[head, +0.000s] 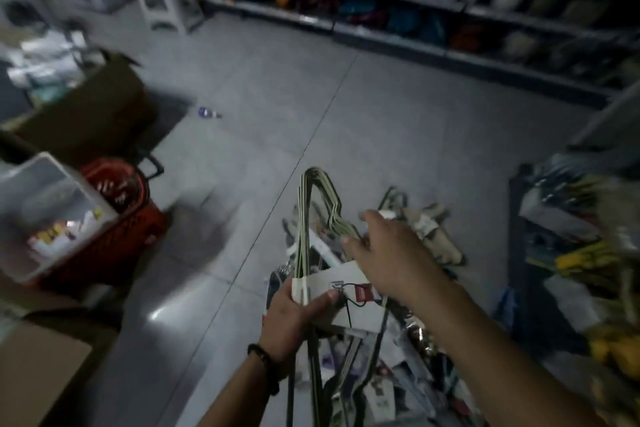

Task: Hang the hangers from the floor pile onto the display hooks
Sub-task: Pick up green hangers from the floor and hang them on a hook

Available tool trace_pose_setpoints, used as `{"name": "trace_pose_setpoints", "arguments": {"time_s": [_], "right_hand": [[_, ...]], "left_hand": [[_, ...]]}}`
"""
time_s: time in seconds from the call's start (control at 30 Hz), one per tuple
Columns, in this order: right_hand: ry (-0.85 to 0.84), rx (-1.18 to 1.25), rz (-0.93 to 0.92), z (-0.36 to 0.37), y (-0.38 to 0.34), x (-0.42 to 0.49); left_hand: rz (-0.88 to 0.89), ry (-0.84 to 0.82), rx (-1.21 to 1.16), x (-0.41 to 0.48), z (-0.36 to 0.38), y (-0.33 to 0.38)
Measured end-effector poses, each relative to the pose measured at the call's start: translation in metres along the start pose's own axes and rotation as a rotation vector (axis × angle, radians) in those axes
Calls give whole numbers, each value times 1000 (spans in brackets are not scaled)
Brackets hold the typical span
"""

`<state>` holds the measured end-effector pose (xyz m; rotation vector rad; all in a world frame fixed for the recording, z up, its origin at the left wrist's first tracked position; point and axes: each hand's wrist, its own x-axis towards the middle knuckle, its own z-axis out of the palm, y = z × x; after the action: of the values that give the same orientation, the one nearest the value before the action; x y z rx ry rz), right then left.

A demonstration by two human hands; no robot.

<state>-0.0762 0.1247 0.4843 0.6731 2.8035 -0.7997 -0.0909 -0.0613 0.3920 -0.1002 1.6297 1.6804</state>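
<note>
Judging the step as pick-up done and the carry to the hooks not yet begun.

- The red basket (pixel 121 218) stands at the floor's left edge, well apart from the work.
- My left hand (pixel 294 315) grips the bundle of hangers (pixel 302 218) round its card sleeve (pixel 332 279), with the thumb across the front. The bundle is raised and its hook ends point away from me.
- My right hand (pixel 391 253) lies over the hanger necks with its fingers reaching forward. Blur stops me telling whether they pinch the wire or only touch it.
- The floor pile (pixel 363 392) lies under both hands, toward the floor's right edge beside the dark rack (pixel 516 204).

Next move, as I read it: square up the hook ends, lift clear of the pile, then find the hooks.

Not resolved:
- I cannot make out any display hooks; the rack and the far shelves are smeared.
- The bundle's lower ends overlap the pile, and I cannot tell whether they are tangled.
- The bottom edge cuts the pile off.
</note>
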Motion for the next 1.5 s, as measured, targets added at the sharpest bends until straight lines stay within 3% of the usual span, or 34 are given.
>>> {"name": "trace_pose_setpoints", "arguments": {"time_s": [0.27,0.53,0.67,0.9,1.0,1.33,1.5], "right_hand": [[491,-173,101,-190,-41,-116],[690,-104,341,-262,-68,-273],[798,-94,494,-272,-84,-373],[1105,-291,832,-248,-113,-564],[1209,-332,884,-236,-124,-645],[1386,-263,1150,-169,-155,-923],[1435,-356,1257,-135,-171,-1033]], "left_hand": [[390,-239,224,-120,97,181],[448,-644,270,-223,155,266],[437,-825,369,-285,184,261],[519,-1159,496,-441,226,221],[547,-1250,507,-500,243,193],[963,-1532,499,-734,281,80],[1048,-1588,551,-831,296,25]]}}
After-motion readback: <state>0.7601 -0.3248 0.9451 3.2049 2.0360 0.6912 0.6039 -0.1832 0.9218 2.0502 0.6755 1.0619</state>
